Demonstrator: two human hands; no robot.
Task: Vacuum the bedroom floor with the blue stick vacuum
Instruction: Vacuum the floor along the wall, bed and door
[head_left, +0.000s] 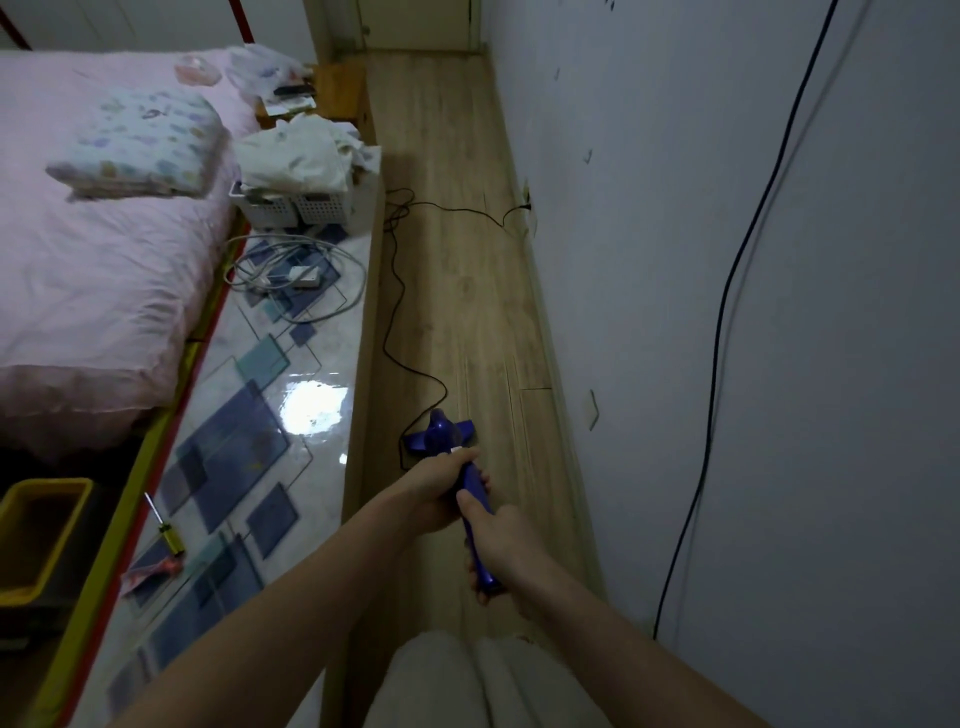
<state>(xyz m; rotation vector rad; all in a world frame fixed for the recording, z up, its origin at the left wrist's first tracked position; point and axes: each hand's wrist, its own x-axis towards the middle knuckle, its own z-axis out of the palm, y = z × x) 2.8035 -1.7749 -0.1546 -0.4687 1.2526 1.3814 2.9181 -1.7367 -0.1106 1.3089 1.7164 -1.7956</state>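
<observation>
Blue vacuum (470, 470) sits over the wood floor (467, 291) between wall and platform, its handle gripped by both hands: the right hand (496, 545) curls round the near end, the left hand (441, 486) wraps it further up. Beyond the head, a black cord (395, 291) trails along the floor toward the white baskets (296, 208) beside the pink bed (104, 260).

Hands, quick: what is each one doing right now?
Left hand: gripping the blue stick vacuum higher up the handle.
Right hand: gripping the handle's lower end.
</observation>
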